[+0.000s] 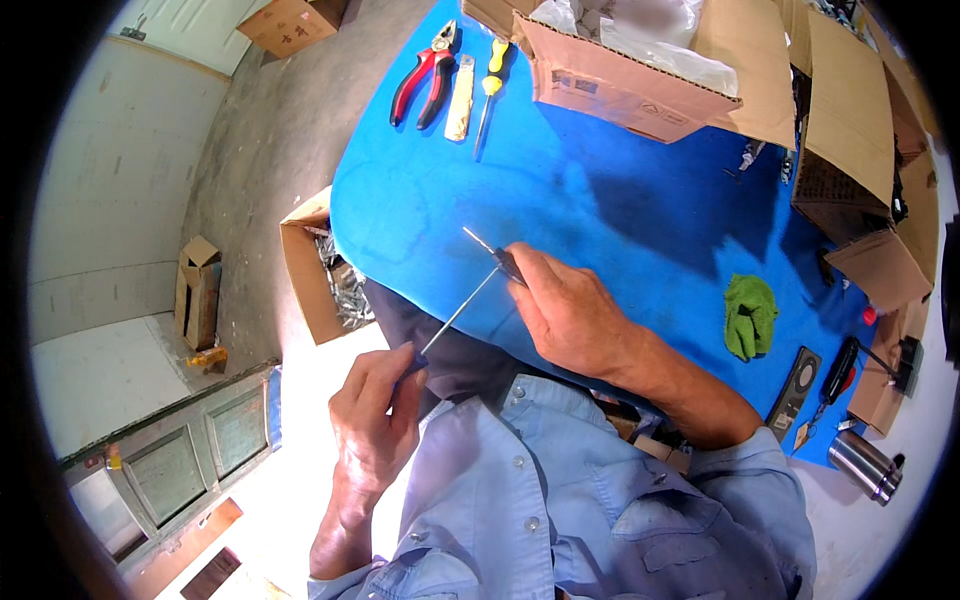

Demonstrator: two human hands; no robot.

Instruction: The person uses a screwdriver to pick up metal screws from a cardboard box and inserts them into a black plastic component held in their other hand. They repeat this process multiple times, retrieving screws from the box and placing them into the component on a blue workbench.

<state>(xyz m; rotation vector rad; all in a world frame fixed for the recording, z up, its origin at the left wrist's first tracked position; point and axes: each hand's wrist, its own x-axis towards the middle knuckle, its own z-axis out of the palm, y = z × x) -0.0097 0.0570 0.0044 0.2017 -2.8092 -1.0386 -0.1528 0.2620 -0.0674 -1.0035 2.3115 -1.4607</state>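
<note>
My left hand is closed around the lower end of a thin metal rod; a bit of dark blue shows at the fingers, and the rest of that end is hidden. The rod slants up to the right, its far end meeting what my right hand pinches. Between the right thumb and fingers sits a small dark piece, mostly covered. From it a thin metal pin sticks out to the upper left. Both hands are held over the near left edge of the blue table.
Red-handled pliers, a yellow utility knife and a yellow screwdriver lie at the far left. An open carton stands behind. Rightward are a green cloth and a steel cup. A box of metal parts adjoins the table's left edge.
</note>
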